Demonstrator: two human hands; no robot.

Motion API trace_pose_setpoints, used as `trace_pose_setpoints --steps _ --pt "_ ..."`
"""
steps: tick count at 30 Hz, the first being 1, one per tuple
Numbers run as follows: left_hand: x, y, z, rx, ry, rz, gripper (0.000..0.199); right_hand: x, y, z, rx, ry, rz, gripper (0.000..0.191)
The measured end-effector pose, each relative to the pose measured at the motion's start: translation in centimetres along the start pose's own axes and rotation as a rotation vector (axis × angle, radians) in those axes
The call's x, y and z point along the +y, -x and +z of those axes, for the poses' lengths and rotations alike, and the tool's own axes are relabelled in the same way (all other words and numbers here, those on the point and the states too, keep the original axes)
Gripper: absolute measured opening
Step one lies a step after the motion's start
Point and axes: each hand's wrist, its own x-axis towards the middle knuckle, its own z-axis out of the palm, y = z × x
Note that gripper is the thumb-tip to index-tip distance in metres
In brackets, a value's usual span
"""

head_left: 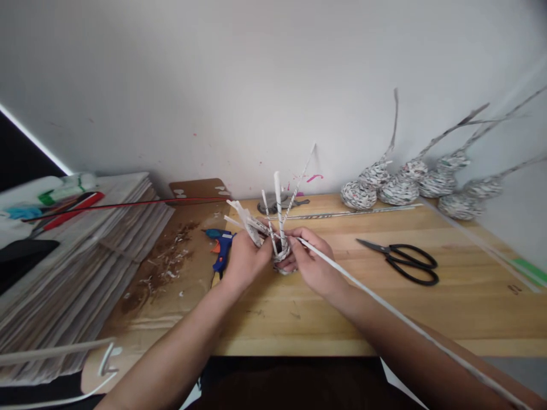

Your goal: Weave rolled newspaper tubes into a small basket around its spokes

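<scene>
Between my hands, above the wooden table, is a small woven paper piece (282, 263) with several rolled paper rods (278, 205) sticking up and out from it. My left hand (248, 256) is closed on its left side, beside flattened paper strips (247, 219). My right hand (314, 259) holds a long white paper strand (367, 290) between thumb and fingers at the right side of the piece. That strand runs down over my right forearm to the lower right corner. My fingers hide part of the weave.
Black-handled scissors (412, 262) lie right on the wooden table (299, 336). A blue glue gun (221, 256) is left of my left hand. Several woven paper gourd shapes (399, 189) stand back right. Stacked paper (81, 285) fills the left, beside cardboard (158, 319) with brown scraps.
</scene>
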Motion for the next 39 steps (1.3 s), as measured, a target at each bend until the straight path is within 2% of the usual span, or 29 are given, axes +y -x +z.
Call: trace_pose_setpoints --steps 2,6,8,9,14,19,23,29,35,39 --pt "0.2 -0.3 -0.6 -0.087 0.116 -0.029 0.011 0.0 -0.5 -0.2 0.001 -0.031 0.057 0.024" --pt "0.0 -1.3 -3.3 -0.516 0.375 -0.1 0.033 0.0 -1.2 -0.8 -0.036 -0.09 0.115 0.023" --pt "-0.5 -1.8 -4.6 -0.641 0.423 -0.081 0.041 0.0 -1.3 -1.0 -0.055 -0.102 0.126 0.023" --pt "-0.8 -2.0 -5.1 -0.673 0.427 -0.059 0.038 -0.1 -1.3 -1.1 -0.063 -0.104 0.13 0.022" --pt "-1.5 -2.8 -5.7 -0.672 0.377 -0.031 0.02 -0.4 -1.4 -1.3 -0.086 -0.111 0.139 0.02" --pt "-2.0 -3.3 -4.9 -0.637 0.289 -0.068 0.025 -0.3 -1.7 -1.6 -0.098 -0.115 0.15 0.02" --pt "-1.9 -3.4 -4.5 -0.632 0.275 -0.044 0.024 -0.5 -1.7 -1.6 -0.088 -0.103 0.177 0.019" --pt "-0.5 -2.6 -4.0 -0.506 0.282 -0.068 0.021 -0.8 -1.5 -1.5 -0.089 -0.111 0.179 0.021" --pt "-1.1 -2.7 -4.6 -0.572 0.292 -0.072 0.019 -0.6 -1.5 -1.5 -0.099 -0.132 0.184 0.021" --pt "-1.8 -3.0 -4.7 -0.536 0.226 -0.045 0.024 -0.7 -1.3 -1.4 -0.101 -0.126 0.175 0.023"
